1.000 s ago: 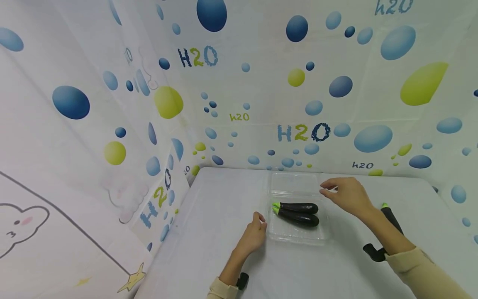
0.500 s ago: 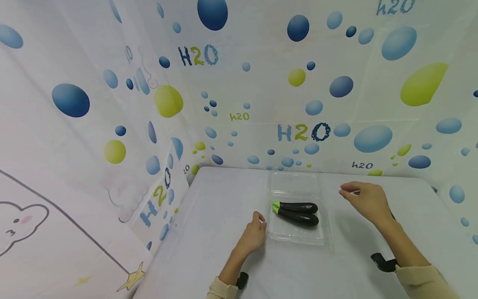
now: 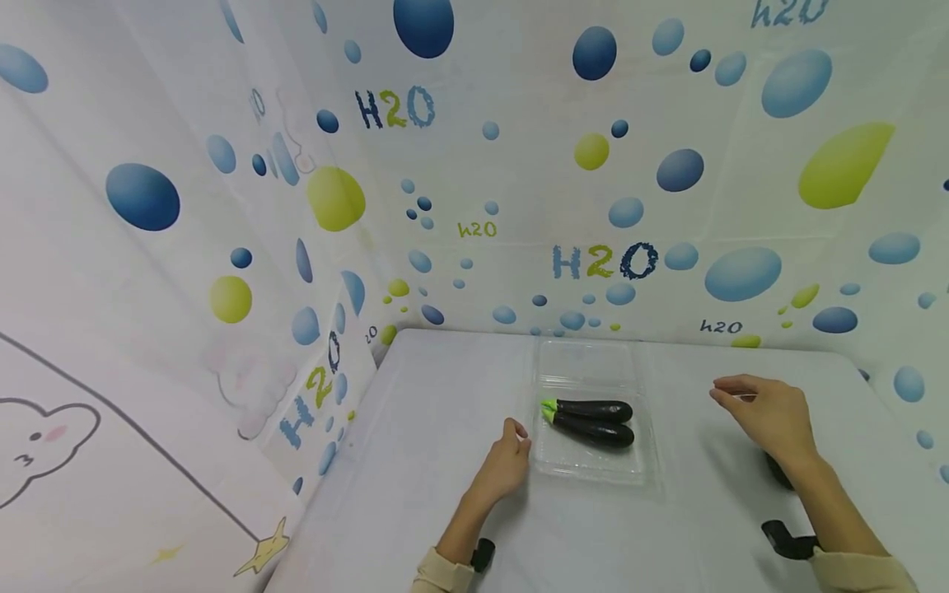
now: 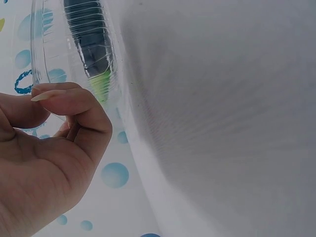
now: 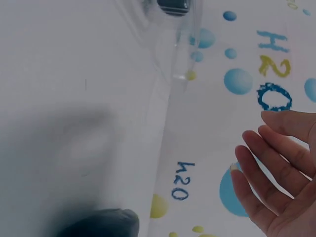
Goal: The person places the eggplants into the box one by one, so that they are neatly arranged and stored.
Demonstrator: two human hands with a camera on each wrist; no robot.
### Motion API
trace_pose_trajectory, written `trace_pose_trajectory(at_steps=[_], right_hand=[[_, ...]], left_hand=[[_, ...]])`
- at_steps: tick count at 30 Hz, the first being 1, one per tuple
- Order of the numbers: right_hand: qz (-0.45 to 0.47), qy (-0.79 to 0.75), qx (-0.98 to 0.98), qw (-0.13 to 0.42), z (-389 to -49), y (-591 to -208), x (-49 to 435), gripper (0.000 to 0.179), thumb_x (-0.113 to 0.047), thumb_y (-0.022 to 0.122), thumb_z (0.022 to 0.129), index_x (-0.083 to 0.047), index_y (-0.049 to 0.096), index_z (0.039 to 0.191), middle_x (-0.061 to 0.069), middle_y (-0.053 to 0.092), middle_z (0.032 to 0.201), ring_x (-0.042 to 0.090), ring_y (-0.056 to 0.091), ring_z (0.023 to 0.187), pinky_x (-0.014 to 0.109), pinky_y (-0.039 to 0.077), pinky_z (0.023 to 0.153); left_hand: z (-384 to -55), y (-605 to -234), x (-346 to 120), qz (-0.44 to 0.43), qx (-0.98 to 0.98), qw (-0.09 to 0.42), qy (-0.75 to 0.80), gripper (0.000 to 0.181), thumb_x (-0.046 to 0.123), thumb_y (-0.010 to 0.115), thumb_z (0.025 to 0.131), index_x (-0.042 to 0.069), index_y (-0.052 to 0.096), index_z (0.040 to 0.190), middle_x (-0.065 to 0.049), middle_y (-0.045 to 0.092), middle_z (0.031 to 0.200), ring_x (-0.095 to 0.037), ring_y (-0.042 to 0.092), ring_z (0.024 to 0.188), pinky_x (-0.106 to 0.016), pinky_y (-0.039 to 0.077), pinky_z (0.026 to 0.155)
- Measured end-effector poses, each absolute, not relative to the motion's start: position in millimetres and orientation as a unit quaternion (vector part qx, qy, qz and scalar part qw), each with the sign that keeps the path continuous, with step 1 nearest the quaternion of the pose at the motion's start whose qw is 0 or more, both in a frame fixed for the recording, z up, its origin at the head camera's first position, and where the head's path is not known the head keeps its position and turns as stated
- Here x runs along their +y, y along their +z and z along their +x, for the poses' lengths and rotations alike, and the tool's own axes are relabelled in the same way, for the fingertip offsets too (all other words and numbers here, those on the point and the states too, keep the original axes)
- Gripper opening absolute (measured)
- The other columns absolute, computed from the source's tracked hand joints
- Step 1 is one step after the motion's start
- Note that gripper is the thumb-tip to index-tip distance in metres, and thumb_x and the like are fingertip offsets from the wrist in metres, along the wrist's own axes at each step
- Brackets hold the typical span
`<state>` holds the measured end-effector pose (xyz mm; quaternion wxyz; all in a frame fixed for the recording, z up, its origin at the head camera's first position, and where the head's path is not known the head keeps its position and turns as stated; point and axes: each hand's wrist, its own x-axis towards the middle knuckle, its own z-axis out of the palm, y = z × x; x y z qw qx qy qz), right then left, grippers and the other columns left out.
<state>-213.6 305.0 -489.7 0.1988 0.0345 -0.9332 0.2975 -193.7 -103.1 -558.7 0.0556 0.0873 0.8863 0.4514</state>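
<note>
Two dark eggplants (image 3: 593, 422) with green stems lie side by side in a clear plastic container (image 3: 593, 471). Its hinged lid (image 3: 584, 360) is folded back toward the wall. My left hand (image 3: 504, 465) is at the container's left edge, thumb and index finger pinching its rim; the left wrist view shows these fingers (image 4: 64, 101) curled against the clear edge. Over the table on the right, my right hand (image 3: 771, 412) hovers with loosely bent fingers and holds nothing. Below it lies another eggplant (image 3: 777, 471), mostly hidden by the hand and forearm.
A white table (image 3: 445, 371) carries everything. Behind it and on the left hang white sheets (image 3: 504, 173) printed with blue and green bubbles. Each wrist wears a black camera mount (image 3: 787, 541).
My right hand has moved right, away from the container, and now hangs over the eggplant lying on the right. The left hand and the two eggplants in the container have stayed put.
</note>
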Motion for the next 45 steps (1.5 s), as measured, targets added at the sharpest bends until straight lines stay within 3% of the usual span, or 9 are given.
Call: trace_pose_trajectory(at_steps=[8,16,28,38,45], right_hand=[[-0.022,0.300,-0.934,0.191,-204,-500,322,0.029,-0.029,0.078,0.094,-0.004,0.080,0.109,0.019,0.077,0.101,0.039,0.074,0.092,0.036,0.047,0.068],[-0.088,0.308,-0.936,0.145,-195,-506,333,0.038,-0.030,0.073,0.097,0.004,0.075,0.116,0.030,0.071,0.113,0.052,0.062,0.108,0.060,0.042,0.082],[-0.130,0.286,-0.945,0.097,-194,-523,358,0.044,-0.032,0.073,0.095,0.006,0.071,0.118,0.031,0.071,0.111,0.054,0.061,0.103,0.051,0.044,0.069],[-0.161,0.277,-0.946,0.043,-195,-529,376,0.058,-0.039,0.074,0.094,0.007,0.065,0.127,0.038,0.061,0.126,0.062,0.053,0.109,0.053,0.045,0.071],[-0.177,0.278,-0.944,-0.005,-196,-536,384,0.066,-0.041,0.075,0.093,0.013,0.060,0.128,0.037,0.062,0.122,0.061,0.055,0.108,0.056,0.048,0.073]], left_hand=[[-194,-559,-102,0.085,0.888,0.053,0.448,0.010,0.010,0.046,0.110,0.004,0.044,0.118,0.001,0.046,0.071,-0.014,0.042,0.058,-0.029,0.035,0.052],[-194,-558,-102,0.083,0.889,0.053,0.447,0.010,0.011,0.045,0.110,0.005,0.043,0.118,0.002,0.045,0.070,-0.013,0.042,0.058,-0.029,0.035,0.052],[-194,-557,-102,0.085,0.889,0.056,0.447,0.009,0.010,0.045,0.110,0.005,0.043,0.117,-0.003,0.052,0.076,-0.015,0.046,0.060,-0.030,0.038,0.053],[-195,-557,-101,0.084,0.887,0.056,0.451,0.009,0.010,0.045,0.110,0.005,0.043,0.117,-0.001,0.049,0.074,-0.014,0.044,0.059,-0.029,0.037,0.053],[-194,-556,-100,0.079,0.887,0.060,0.451,0.009,0.010,0.045,0.110,0.005,0.043,0.117,0.000,0.049,0.074,-0.014,0.044,0.059,-0.029,0.037,0.053]])
